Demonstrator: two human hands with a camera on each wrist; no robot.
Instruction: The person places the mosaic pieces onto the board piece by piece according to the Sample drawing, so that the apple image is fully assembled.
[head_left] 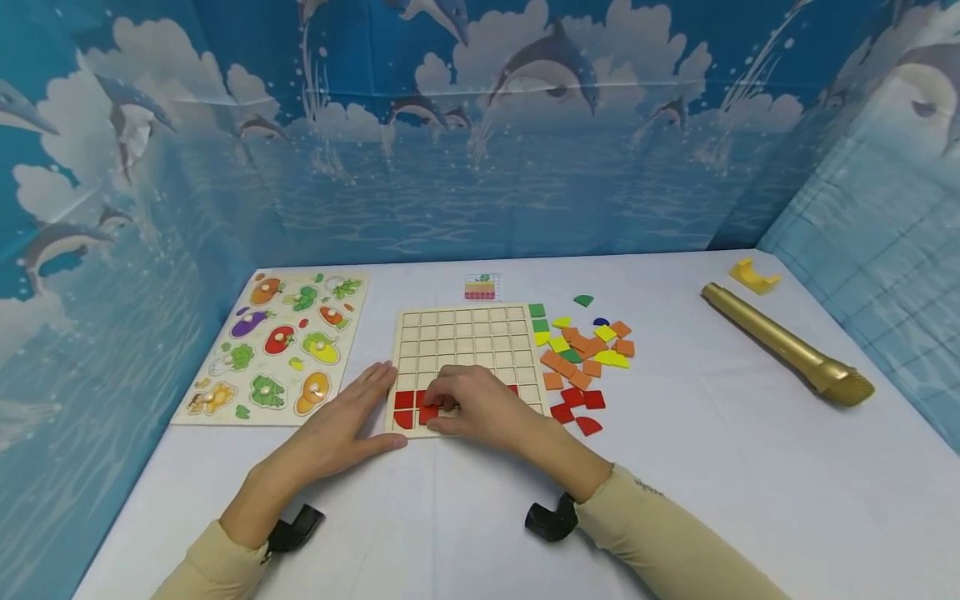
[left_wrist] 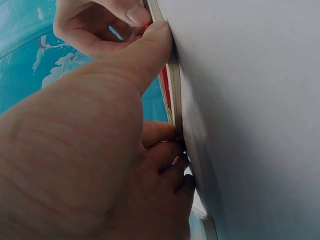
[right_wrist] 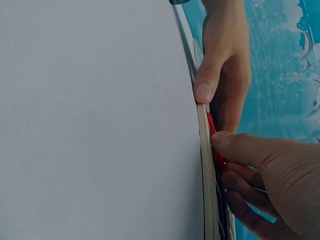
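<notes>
A wooden grid board (head_left: 465,333) lies on the table, with red tiles (head_left: 404,400) set in its lower rows. My left hand (head_left: 337,433) rests at the board's left edge, fingers extended along the side and thumb at the near corner. Over the lower rows, my right hand (head_left: 487,408) pinches a red tile (right_wrist: 217,155) between thumb and fingers at the board's surface. That hand covers part of the lower rows. In the left wrist view, the left thumb (left_wrist: 157,37) touches the board's edge close to the right hand's fingertips.
Loose orange tiles (head_left: 558,364) lie right of the board among yellow, green and red ones. A small pattern card (head_left: 482,287) is behind it. Left stands a vegetable puzzle board (head_left: 347,312). Farther right lie a gold microphone (head_left: 787,342) and a yellow piece (head_left: 753,277).
</notes>
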